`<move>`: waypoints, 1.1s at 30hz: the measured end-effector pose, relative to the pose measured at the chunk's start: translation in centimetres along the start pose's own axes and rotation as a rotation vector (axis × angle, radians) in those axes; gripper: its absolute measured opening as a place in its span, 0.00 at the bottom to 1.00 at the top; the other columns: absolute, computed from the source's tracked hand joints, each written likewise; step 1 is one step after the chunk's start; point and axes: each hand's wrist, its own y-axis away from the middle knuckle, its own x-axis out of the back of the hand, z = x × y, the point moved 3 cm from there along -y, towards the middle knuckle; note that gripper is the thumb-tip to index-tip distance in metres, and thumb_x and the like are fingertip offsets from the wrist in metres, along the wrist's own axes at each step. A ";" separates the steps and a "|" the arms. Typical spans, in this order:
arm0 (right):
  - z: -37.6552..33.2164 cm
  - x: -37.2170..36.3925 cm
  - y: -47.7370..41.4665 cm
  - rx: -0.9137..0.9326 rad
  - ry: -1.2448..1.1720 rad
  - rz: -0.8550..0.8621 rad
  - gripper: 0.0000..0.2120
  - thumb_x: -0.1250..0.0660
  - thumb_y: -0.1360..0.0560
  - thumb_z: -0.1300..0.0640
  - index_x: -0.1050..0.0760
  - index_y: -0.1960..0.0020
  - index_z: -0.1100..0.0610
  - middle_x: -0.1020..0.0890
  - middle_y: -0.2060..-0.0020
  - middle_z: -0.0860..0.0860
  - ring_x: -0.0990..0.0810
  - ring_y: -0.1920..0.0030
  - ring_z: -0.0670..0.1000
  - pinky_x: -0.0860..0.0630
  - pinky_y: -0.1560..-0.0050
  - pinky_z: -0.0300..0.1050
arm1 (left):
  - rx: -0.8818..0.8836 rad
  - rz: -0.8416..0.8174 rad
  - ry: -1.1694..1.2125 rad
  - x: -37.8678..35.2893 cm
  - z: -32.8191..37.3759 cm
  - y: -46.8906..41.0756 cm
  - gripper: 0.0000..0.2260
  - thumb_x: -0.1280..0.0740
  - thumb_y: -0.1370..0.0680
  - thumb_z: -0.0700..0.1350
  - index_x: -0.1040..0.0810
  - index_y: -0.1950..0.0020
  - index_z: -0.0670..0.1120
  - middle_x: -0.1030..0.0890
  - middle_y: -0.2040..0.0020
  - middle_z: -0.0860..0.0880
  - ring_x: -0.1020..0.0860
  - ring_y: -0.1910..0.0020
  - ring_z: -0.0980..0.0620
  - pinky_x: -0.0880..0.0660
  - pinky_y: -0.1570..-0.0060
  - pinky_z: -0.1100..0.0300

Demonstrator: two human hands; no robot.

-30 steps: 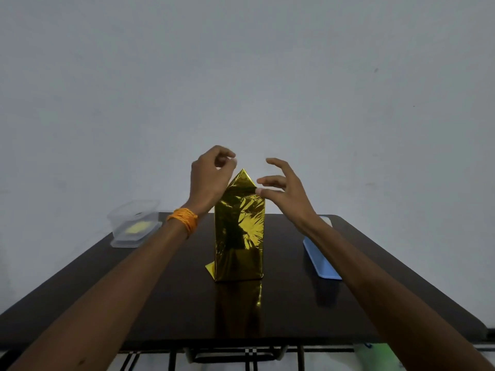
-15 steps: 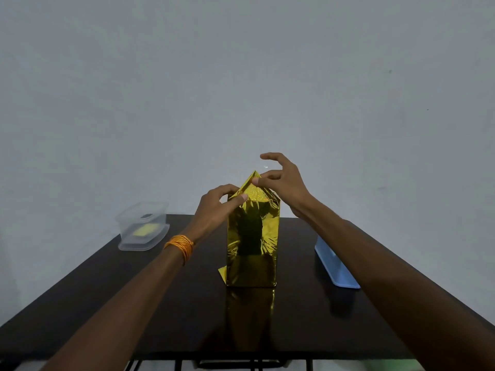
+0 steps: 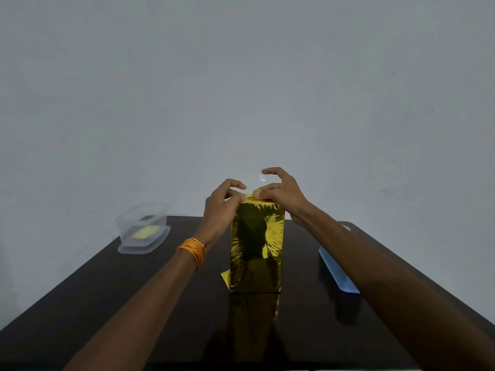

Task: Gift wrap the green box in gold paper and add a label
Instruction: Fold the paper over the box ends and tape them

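The box wrapped in gold paper (image 3: pixel 255 247) stands upright in the middle of the dark table (image 3: pixel 160 303); no green shows. A small gold corner sticks out at its bottom left. Both hands are at its top. My left hand (image 3: pixel 221 203) touches the top left edge with bent fingertips, its index finger reaching over the top. My right hand (image 3: pixel 284 195) holds the folded top flap (image 3: pixel 250 197) down under curled fingers, with its index finger raised. A small shiny, tape-like bit (image 3: pixel 262 178) shows by that finger.
A clear plastic container (image 3: pixel 142 228) with something yellow inside sits at the table's back left. A flat light-blue tray or lid (image 3: pixel 336 271) lies to the right, partly behind my right forearm. A plain grey wall stands behind.
The pointed top flap that stood up has been folded down flat. Both hands came down onto the top of the box, and the view has shifted slightly.
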 end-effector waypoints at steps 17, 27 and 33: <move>2.0 0.1 -0.7 -0.115 -0.044 0.071 0.24 0.30 0.24 0.66 0.29 0.32 0.51 0.24 0.40 0.55 0.20 0.54 0.50 0.23 0.62 0.38 | -0.113 0.056 -0.140 -0.5 1.6 0.8 0.14 0.41 0.19 0.38 0.15 0.52 0.43 0.18 0.55 0.53 0.24 0.53 0.61 0.29 0.51 0.68; 2.2 -0.1 -0.6 -0.152 -0.136 0.078 0.28 0.23 0.31 0.64 0.28 0.35 0.47 0.24 0.37 0.60 0.20 0.42 0.62 0.18 0.49 0.53 | -0.100 0.058 -0.189 -0.6 1.6 0.7 0.14 0.41 0.18 0.39 0.15 0.52 0.44 0.17 0.52 0.49 0.23 0.51 0.57 0.28 0.52 0.66; 2.0 -0.1 -0.5 -0.126 -0.118 0.086 0.28 0.25 0.30 0.65 0.28 0.34 0.49 0.23 0.38 0.58 0.19 0.45 0.57 0.19 0.50 0.51 | -0.323 0.055 -0.562 -1.4 2.6 2.0 0.17 0.42 0.19 0.53 0.21 0.38 0.48 0.23 0.38 0.50 0.30 0.35 0.53 0.32 0.38 0.56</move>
